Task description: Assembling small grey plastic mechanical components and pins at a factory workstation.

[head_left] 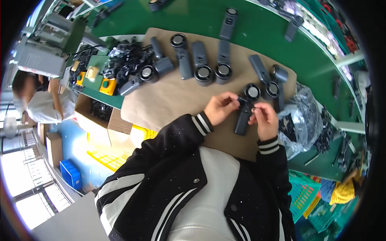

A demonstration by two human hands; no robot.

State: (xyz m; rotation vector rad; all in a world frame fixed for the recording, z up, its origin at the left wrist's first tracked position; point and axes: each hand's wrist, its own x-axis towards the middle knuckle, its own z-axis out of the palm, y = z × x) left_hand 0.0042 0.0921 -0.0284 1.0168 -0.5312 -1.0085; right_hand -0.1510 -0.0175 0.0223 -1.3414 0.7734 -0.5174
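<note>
My left hand (pixel 220 108) is closed in a pinch, thumb and forefinger on a small black part (pixel 241 99). Across from it, my right hand (pixel 264 120) has its fingertips pressed together beside the same spot; what they hold is too small to make out. Between and below the two hands lies a dark grey handheld device (pixel 242 122), its handle pointing toward me. A round head with a silver disc (pixel 252 92) sits just beyond my fingertips. More of these grey devices (pixel 272 89) rest close by on the right.
Brown paper (pixel 169 100) covers part of the green table (pixel 169 18). Several similar devices (pixel 204 72) stand along its far side. Black cable bundles (pixel 128 56) and a yellow button box (pixel 107 86) are left; a clear plastic bag (pixel 307 120) is right. A person (pixel 48 100) works far left.
</note>
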